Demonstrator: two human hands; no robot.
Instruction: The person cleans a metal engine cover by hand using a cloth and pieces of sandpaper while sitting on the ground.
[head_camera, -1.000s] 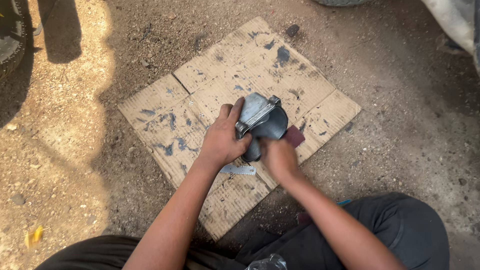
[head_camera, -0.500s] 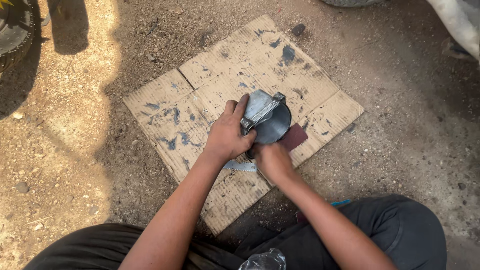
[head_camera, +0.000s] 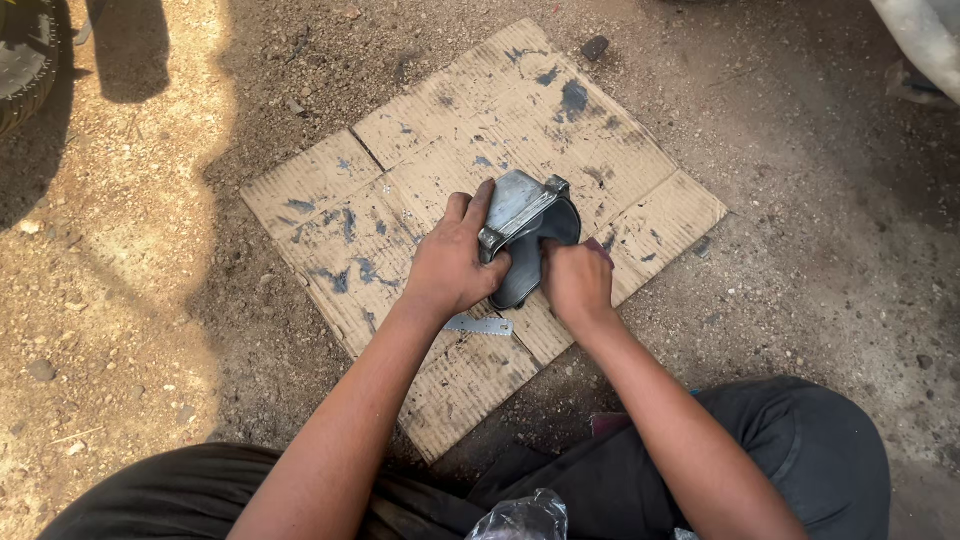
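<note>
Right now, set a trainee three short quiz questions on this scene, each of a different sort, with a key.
1. True or false: the left hand grips the grey metal casing.
2. What lies under the casing? A) a steel tray B) stained cardboard C) a wooden bench
3. What flat metal thing lies on the cardboard just below the left hand?

Key: 1 true. 2 B. 3 a thin metal strip, perhaps a blade. The right hand presses at the casing's dark hollow.
</note>
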